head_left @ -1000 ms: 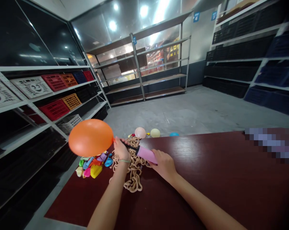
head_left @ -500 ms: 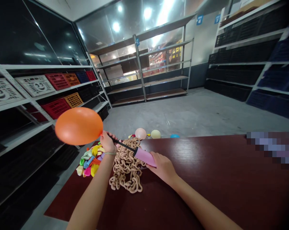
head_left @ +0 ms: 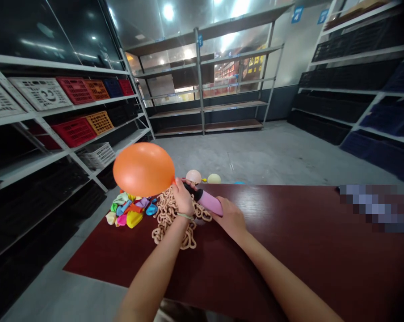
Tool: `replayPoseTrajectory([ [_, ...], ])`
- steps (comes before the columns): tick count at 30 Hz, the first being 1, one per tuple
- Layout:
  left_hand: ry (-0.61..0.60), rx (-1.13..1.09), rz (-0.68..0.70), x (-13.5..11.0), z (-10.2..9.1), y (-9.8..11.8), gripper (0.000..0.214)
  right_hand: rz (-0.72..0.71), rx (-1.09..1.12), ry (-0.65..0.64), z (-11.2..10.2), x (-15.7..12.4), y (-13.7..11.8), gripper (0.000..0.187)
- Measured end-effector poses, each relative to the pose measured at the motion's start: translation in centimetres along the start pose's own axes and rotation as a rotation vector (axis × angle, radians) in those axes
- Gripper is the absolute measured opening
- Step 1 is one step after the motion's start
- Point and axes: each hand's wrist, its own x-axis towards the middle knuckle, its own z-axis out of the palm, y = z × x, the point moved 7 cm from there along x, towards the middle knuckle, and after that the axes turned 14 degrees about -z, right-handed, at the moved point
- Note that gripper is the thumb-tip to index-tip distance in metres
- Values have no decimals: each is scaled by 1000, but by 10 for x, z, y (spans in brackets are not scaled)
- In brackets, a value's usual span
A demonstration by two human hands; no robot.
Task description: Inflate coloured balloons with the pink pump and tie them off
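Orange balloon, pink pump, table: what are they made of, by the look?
Orange balloon: likely latex, smooth; taut, rounded skin with a soft sheen.
Pink pump: probably rigid plastic, smooth; straight, even-coloured tube.
Table: glossy wood or laminate, can't tell which; dark red top reflects light.

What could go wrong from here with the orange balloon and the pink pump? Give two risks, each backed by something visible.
The orange balloon looks large and rounded, so more air might burst it.
The left hand grips its neck by the front end of the pink pump; a looser hold could let it slip off.
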Motion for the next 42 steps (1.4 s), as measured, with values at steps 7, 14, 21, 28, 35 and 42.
replayPoseTrajectory([
  [7, 170, -436, -43, 22, -69, 5, 24, -126, -58, -106, 10, 2, -9, 44],
  [14, 218, -416, -77, 38, -121, -5, 25, -18, -20, -21, 3, 3, 7, 51],
  [21, 159, -260, 9, 24, -117, 11, 31, -116, -133, -79, -2, 4, -1, 48],
  [28, -94, 32, -62, 11, -84, 4, 41, -209, -79, -128, -1, 3, -12, 48],
  [35, -189, 434, 11, -6, -61, -6, 37, -248, -89, -82, -3, 3, -12, 48],
  [42, -202, 936, 171, -22, -44, 0, 25, -302, -53, 81, -17, 2, -15, 39],
])
